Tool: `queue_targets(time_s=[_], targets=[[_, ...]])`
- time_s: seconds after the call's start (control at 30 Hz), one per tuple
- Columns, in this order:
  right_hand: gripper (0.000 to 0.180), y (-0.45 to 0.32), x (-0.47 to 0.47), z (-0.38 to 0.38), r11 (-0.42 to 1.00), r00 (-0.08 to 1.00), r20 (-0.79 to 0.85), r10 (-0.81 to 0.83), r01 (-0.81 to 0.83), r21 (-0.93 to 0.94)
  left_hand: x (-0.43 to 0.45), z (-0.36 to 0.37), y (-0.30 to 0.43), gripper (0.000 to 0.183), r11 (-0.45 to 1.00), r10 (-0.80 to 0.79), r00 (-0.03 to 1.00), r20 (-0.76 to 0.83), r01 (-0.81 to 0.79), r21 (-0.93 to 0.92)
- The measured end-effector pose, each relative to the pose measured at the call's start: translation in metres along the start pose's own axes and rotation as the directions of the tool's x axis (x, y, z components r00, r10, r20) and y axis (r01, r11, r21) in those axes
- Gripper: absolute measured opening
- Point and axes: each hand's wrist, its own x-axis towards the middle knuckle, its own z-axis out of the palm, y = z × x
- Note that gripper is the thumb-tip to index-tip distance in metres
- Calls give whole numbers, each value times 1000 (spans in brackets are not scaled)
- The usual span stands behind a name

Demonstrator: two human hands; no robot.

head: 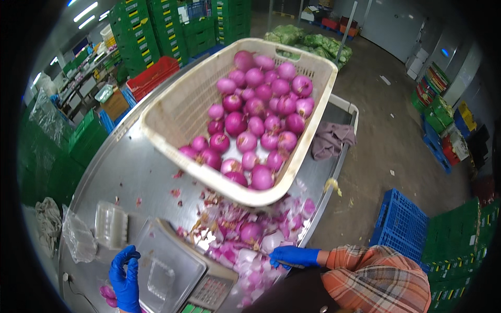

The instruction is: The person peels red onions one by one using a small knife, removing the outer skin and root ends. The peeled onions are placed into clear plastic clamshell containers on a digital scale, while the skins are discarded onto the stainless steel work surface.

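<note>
My left hand (pixel 125 279), in a blue glove, is raised at the near side of a digital scale (pixel 172 250), fingers curled with nothing seen between them. My right hand (pixel 287 257), also gloved in blue, is closed on a thin tool, perhaps a knife, mostly hidden under the fingers. It is beside a pile of onion skins (pixel 254 270) and a pale peeled onion (pixel 273 241). A red onion (pixel 251 231) rests among the skins. Beyond the pile stands a white plastic basket (pixel 235 192) holding many red onions (pixel 255 105). A clear tray (pixel 161 278) lies on the scale.
Clear plastic trays (pixel 111 225) and a plastic bag (pixel 80 238) lie left on the steel table (pixel 137 172). Several onions (pixel 108 296) sit near my left hand. A cloth (pixel 332 141) hangs over the table's right edge. A blue pallet (pixel 403 223) and green crates (pixel 450 231) stand right.
</note>
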Motion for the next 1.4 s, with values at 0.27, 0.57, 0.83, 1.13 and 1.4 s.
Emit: queue_targets(time_s=[0.27, 0.57, 0.83, 1.13, 1.4], targets=[[29, -65, -28, -108, 560, 905, 305, -297, 424, -711, 155, 178, 199, 29, 893, 356, 870, 340, -424, 149], [30, -76, -20, -203, 509, 663, 412, -625, 746, -430, 305, 406, 97, 79, 551, -243, 686, 686, -485, 679], [38, -49, -22, -223, 538, 696, 402, -596, 717, -443, 301, 457, 80, 93, 633, -170, 839, 517, -309, 710], [44, -80, -45, -191, 685, 893, 389, -227, 430, -588, 221, 257, 234, 81, 971, 178, 634, 752, 10, -239], [42, -121, -69, -121, 435, 675, 376, -634, 714, -548, -10, 199, 157, 111, 439, 30, 929, 368, 318, -840]])
